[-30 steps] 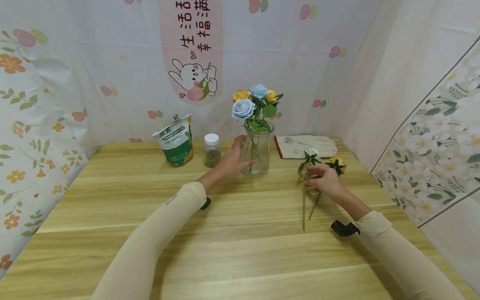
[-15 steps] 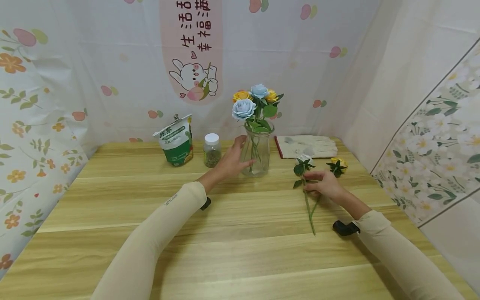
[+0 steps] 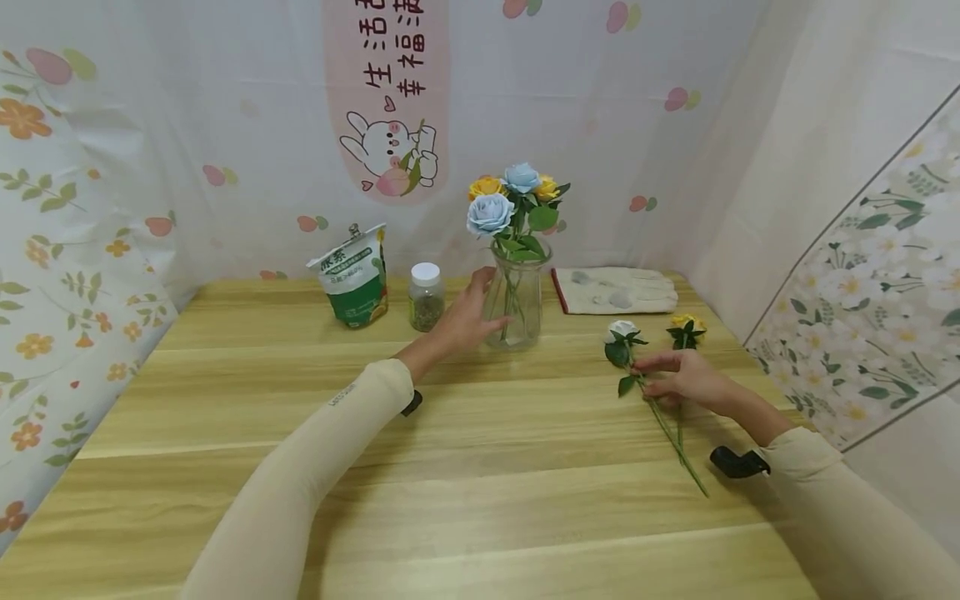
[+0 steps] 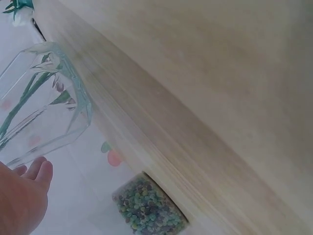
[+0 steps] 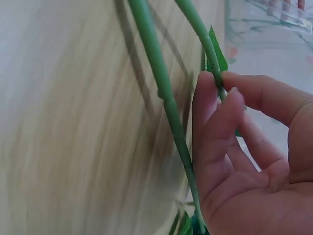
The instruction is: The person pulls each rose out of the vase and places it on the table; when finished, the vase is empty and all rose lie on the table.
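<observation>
My left hand [image 3: 465,318] holds the side of a clear glass vase [image 3: 529,302], thumb across its front. Two light blue roses [image 3: 490,214] and two yellow ones [image 3: 486,187] stand in it, their stems showing through the glass. To the right, my right hand [image 3: 693,382] pinches the stem of a white rose [image 3: 621,332] between thumb and fingertips. A yellow rose [image 3: 686,331] lies beside it, its stem passing under that hand. In the right wrist view the pinched stem [image 5: 201,30] and the other green stem [image 5: 166,98] run close together.
Left of the vase stands a small jar [image 3: 427,307] with a white lid and grainy contents. A clipped green-and-white pouch [image 3: 357,287] is farther left. White work gloves [image 3: 617,292] lie behind the roses. Patterned curtains [image 3: 592,142] close off the back and sides.
The white rose has turned, its stem's lower end swinging right, and my right hand has shifted right and slightly nearer with it. My left hand stays at the vase.
</observation>
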{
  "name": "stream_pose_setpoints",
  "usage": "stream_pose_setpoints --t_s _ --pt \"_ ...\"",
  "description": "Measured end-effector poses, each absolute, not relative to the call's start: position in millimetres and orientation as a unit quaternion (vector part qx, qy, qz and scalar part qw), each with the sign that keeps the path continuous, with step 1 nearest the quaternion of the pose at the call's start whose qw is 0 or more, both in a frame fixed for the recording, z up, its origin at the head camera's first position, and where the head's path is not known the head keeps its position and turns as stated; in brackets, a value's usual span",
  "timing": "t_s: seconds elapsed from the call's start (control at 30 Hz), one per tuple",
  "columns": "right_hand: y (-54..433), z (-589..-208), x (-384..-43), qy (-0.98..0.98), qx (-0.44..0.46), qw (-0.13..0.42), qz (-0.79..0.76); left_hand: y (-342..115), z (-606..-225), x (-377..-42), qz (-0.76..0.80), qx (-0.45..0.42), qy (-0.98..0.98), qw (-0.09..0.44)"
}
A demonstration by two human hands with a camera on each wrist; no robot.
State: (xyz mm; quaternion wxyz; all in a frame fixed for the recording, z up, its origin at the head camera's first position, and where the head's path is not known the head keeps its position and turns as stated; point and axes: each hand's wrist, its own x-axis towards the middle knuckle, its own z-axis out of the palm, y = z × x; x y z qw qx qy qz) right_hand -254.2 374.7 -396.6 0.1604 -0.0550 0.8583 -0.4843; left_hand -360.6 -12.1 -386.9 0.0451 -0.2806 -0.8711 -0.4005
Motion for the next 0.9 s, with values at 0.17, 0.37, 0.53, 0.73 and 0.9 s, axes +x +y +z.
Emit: stream_pose_setpoints --t_s 0.17,0.37,0.53,0.73,0.9 --pt "374.7 -389.6 -255.3 0.860 -0.062 0.143 -0.486 -15.1 -385.5 -359.9 -0.397 -0.279 -0.873 0.047" --pt "363.0 -385.9 -262.9 0.858 -0.051 0.124 -0.495 -15.5 -386.1 -359.5 -0.402 -0.280 -0.871 0.042" --pt "355.6 -390.1 -271.1 0.852 -0.009 0.097 -0.514 -14.2 -386.9 -359.7 -0.402 -0.281 -0.870 0.041" --pt "352.8 -393.6 -273.6 0.853 0.003 0.099 -0.513 -12.5 -386.3 -359.1 -0.402 -0.282 -0.870 0.039" --pt "353.8 -394.6 -275.3 0.856 0.007 0.098 -0.507 -12.0 -385.3 -358.9 -0.401 -0.285 -0.870 0.040"
